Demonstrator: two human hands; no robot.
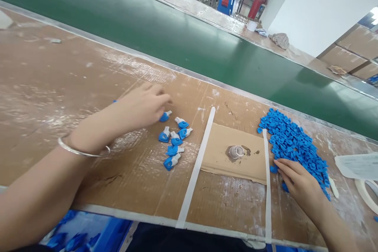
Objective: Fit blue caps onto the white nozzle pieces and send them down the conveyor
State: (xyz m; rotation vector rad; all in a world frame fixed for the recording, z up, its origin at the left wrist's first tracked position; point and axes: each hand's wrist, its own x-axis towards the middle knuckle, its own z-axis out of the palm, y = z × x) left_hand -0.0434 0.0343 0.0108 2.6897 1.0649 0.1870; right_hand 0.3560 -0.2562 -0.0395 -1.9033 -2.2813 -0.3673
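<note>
My left hand point(146, 104) is over the board left of centre, wearing a bangle point(82, 151) at the wrist. Its fingers are loosely bent and apart, with no object visible in them; the palm side is hidden. Just by its fingertips lies a blue-and-white key-shaped piece point(165, 116). Several similar pieces point(176, 138) are grouped to the right of it. My right hand point(301, 183) pinches a small blue plastic piece point(274, 169) at the near left edge of a heap of blue pieces point(295, 141).
Between two white tape strips point(196, 169) lies a cardboard sheet point(218, 153) bearing a small clear container point(236, 152). A green conveyor belt point(183, 43) runs behind the board. At right are a tape roll point(364, 197) and a whitish tray point(357, 165). A blue bin point(112, 234) sits below.
</note>
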